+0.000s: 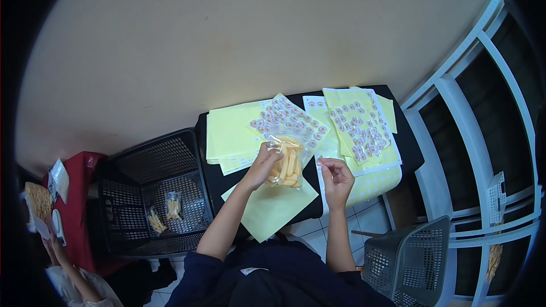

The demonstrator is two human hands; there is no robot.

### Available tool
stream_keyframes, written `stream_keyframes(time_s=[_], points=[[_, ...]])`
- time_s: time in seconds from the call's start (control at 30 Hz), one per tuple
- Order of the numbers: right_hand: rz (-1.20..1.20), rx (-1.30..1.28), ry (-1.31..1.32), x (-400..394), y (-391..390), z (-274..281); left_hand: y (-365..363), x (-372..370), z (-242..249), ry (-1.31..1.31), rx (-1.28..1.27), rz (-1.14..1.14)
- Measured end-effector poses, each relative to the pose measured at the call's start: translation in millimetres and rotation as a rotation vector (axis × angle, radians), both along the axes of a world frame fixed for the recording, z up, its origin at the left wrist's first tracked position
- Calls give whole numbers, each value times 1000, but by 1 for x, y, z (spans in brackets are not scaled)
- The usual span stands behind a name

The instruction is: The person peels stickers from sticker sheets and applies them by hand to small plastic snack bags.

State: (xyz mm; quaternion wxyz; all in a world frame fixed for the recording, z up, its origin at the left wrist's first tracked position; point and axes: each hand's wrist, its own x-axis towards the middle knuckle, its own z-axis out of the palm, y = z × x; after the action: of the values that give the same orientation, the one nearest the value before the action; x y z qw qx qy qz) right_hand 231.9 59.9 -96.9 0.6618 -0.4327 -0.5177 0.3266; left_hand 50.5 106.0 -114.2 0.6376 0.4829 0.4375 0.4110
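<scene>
My left hand (264, 165) grips a clear plastic bag (289, 162) of pale yellow stick-shaped snacks by its left side, above the black-covered table. Right of the bag, my right hand (336, 179) is raised with thumb and forefinger pinched together. A tiny whitish piece, apparently a sticker (320, 162), shows at those fingertips. Behind the bag lies a sheet of round red-and-white stickers (284, 115). Another sticker sheet (361, 128) rests farther right on yellow and white papers. Below the bag, a plain yellow sheet (270, 216) reaches over the table's front edge.
A black plastic crate (153, 156) at the left contains small snack bags (173, 207). Beyond it, another person's hands (54, 250) are beside a red-covered table (79, 193). A grey basket (418, 261) stands low right, near white metal framing (460, 119). Yellow sheets (230, 133) lie left on my table.
</scene>
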Motion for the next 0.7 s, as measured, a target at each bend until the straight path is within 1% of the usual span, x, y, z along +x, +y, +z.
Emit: stream_keyframes(time_s=[0.03,0.07,0.13,0.17,0.2,0.27,0.3,0.33,0.4,0.43,0.5,0.53,0.6,0.7], points=[[31,-37,-51,-5,0,5,-6,-7,2,-11,1,30],[43,-41,-48,-12,1,10,-12,-14,2,-22,1,61],[137,-14,-177,-28,5,22,-22,-24,1,-21,3,84],[164,-8,-283,-35,5,32,-25,-29,1,-23,8,94],[178,-6,-283,-40,6,40,-29,-33,7,-22,9,109],[370,-95,-529,-49,10,51,-38,-42,22,-28,-3,45],[464,-96,-583,-53,14,52,-40,-46,18,-27,-2,60],[478,-91,-583,-58,17,54,-41,-50,10,-39,9,60],[584,-37,-737,-68,21,59,-45,-57,3,-52,24,73],[594,-31,-737,-73,22,60,-47,-59,2,-57,32,84],[636,-2,-859,-82,23,61,-51,-63,3,-62,41,105],[644,5,-861,-85,23,62,-53,-64,4,-98,37,130],[620,145,-953,-89,21,62,-56,-68,5,-135,35,161],[571,237,-902,-97,18,60,-58,-72,5,-130,13,178]])
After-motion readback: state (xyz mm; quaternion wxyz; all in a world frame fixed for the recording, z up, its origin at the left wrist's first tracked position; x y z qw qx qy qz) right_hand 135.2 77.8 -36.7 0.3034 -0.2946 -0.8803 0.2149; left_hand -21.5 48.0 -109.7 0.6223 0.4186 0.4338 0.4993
